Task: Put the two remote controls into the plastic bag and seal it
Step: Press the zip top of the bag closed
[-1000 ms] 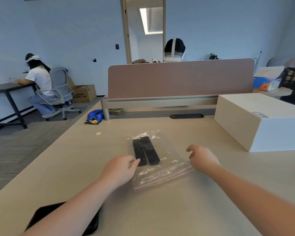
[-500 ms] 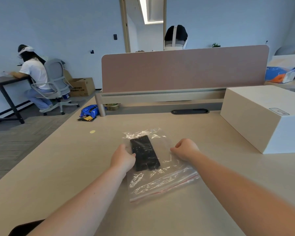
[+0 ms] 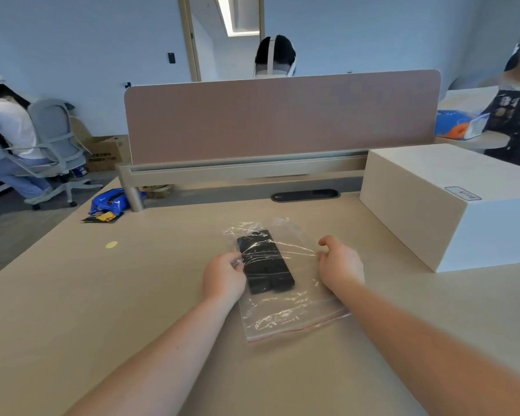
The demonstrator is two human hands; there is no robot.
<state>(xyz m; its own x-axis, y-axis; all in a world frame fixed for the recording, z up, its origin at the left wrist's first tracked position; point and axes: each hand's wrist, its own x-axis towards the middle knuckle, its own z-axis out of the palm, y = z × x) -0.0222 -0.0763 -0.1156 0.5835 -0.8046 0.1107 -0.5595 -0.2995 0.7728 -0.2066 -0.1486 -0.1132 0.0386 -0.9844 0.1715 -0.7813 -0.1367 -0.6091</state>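
Note:
A clear plastic bag [image 3: 285, 318] with a red zip strip along its near edge lies flat on the beige desk [image 3: 132, 295]. Two black remote controls [image 3: 264, 261] lie side by side inside it, toward its far end. My left hand [image 3: 222, 277] pinches the bag's left edge beside the remotes. My right hand [image 3: 339, 262] grips the bag's right edge, and the film is pulled taut between the two hands. The zip end lies nearest me, and whether it is pressed closed cannot be told.
A large white box [image 3: 451, 202] stands at the right of the desk. A pink divider panel [image 3: 282, 118] closes off the far edge, with a cable slot [image 3: 305, 195] before it. A blue packet [image 3: 108, 202] lies far left. Other people sit nearby.
Both hands have moved from the near part of the bag up along its side edges and now grip it beside the remotes. The camera has tilted and come closer.

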